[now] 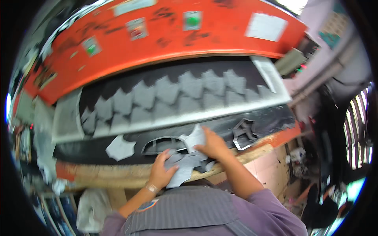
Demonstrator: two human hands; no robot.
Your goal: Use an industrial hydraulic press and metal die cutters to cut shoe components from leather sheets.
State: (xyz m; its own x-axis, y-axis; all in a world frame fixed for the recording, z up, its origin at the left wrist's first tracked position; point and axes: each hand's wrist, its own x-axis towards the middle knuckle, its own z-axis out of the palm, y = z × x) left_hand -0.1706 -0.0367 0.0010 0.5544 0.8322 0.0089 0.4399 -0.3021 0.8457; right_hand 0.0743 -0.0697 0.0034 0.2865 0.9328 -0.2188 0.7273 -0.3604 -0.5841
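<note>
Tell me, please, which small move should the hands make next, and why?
Perhaps the right hand should bring the pale piece it touches down to the grey pieces by the left hand: these lie close by, unevenly overlapped, and the left hand seems to hold them.

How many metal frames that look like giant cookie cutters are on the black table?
2: a half-moon frame just beyond the left hand, and an angular frame right of the right hand. Others could be hidden under the grey pieces.
</note>
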